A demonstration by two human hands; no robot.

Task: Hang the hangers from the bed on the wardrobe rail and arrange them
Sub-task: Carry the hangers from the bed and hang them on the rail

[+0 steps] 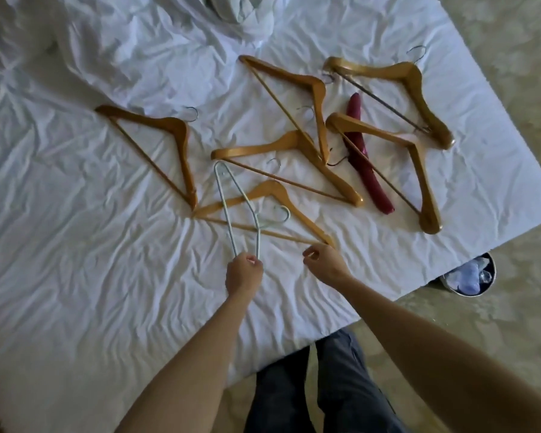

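Several wooden hangers lie spread over the bed (75,245), which has a wrinkled white sheet. A dark red padded hanger (361,154) lies among them on the right, partly under a wooden one (419,170). My left hand (243,273) grips the near end of a thin white wire hanger (231,207), which rests across the nearest wooden hanger (281,198). My right hand (324,262) hovers with loosely curled fingers right at that wooden hanger's near right tip; I cannot tell if it touches. The wardrobe rail is out of sight.
A bunched pale cloth (241,17) lies at the far edge of the bed. A small round bin (472,276) with crumpled contents stands on the patterned carpet by the bed's right corner. My legs (322,385) stand at the near bed edge.
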